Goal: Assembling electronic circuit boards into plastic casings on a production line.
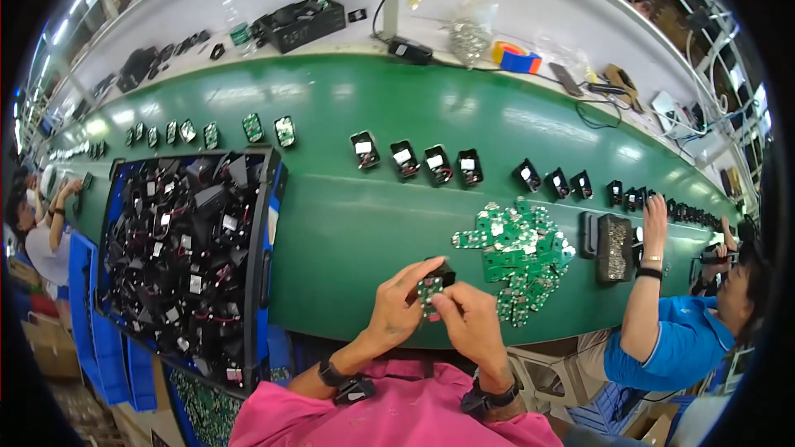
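Close in front of me, my left hand (394,305) is closed around a small black plastic housing (445,270). A green circuit board (428,288) sits at the near side of that housing, and whether it is seated inside I cannot tell. My right hand (470,321) pinches the board's right edge, its thumb on the board's face. Just right of my hands lies a loose pile of green circuit boards (522,252). Beyond them, several open black housings (436,164) with white labels and wires stand in a row on the green worktable (331,240).
A large bin (269,190) full of black housings stands at left. Housings with boards (211,135) line the table behind it. At right are a box of small metal parts (614,250) and a co-worker in blue (671,348), one hand at the row. A shelf edge (464,54) bounds the back.
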The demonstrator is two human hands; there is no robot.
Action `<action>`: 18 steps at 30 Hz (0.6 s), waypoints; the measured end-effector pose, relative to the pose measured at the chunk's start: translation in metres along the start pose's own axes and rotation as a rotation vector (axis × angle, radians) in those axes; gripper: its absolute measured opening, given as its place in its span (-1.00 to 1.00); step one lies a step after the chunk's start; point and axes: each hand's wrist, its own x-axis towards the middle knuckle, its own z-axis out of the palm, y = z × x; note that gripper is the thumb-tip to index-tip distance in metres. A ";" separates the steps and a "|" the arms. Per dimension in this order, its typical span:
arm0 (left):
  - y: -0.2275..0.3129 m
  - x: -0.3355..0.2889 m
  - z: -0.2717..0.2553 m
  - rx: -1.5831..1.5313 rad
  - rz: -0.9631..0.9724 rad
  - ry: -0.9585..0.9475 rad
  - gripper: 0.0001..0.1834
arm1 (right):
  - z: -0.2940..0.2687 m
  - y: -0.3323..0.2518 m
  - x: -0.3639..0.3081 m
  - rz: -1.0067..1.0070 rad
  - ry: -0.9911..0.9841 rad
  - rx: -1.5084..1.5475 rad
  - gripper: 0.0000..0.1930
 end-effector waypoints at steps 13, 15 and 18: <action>0.021 0.006 -0.023 -0.259 -0.318 -0.201 -0.41 | 0.007 0.015 0.010 0.104 0.129 -0.067 -0.74; 0.021 0.006 -0.020 -0.258 -0.312 -0.163 -0.45 | 0.006 0.015 0.009 0.103 0.107 -0.105 -0.73; 0.018 0.005 -0.018 -0.266 -0.324 -0.113 -0.52 | 0.009 0.022 0.009 0.105 0.121 -0.278 -0.69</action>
